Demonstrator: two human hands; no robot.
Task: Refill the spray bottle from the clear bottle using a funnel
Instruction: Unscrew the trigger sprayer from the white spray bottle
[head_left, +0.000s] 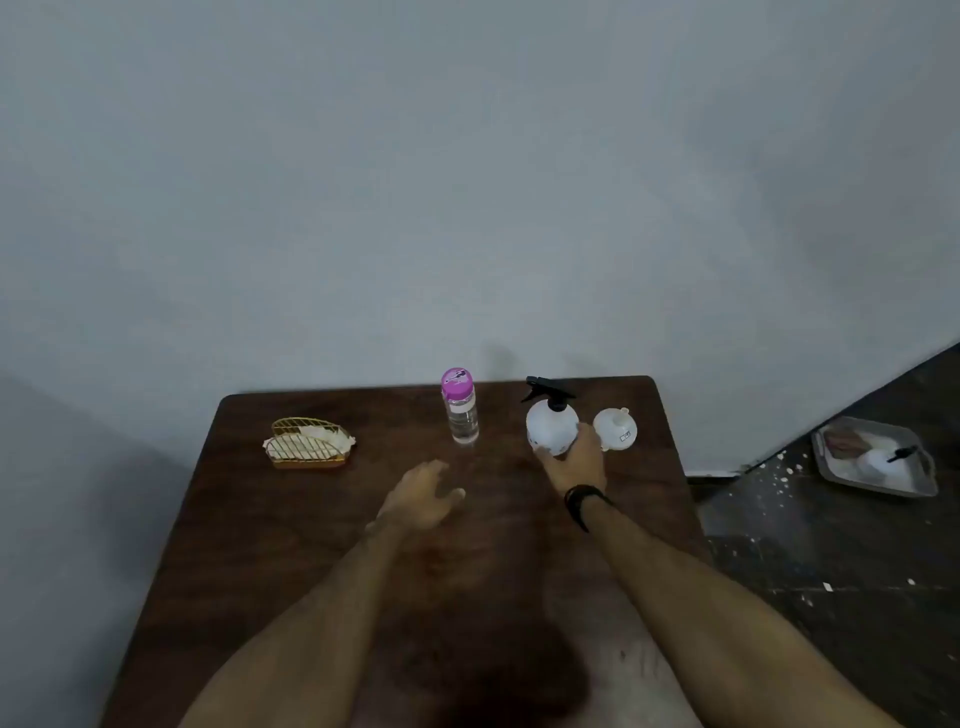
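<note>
A white spray bottle (549, 423) with a black trigger head stands at the back right of the brown table (291, 519). My right hand (574, 462) grips its lower body from the front. A white funnel (615, 427) lies just right of it, mouth up-turned. The clear bottle (460, 408) with a pink cap stands upright to the left of the spray bottle, capped and holding clear liquid. My left hand (421, 499) hovers over the table in front of the clear bottle, fingers loosely spread, holding nothing.
A gold wire basket (309, 442) with white cloth or paper sits at the back left of the table. The wall rises right behind the table. On the dark floor to the right lies a grey tray (875, 457) with another spray bottle.
</note>
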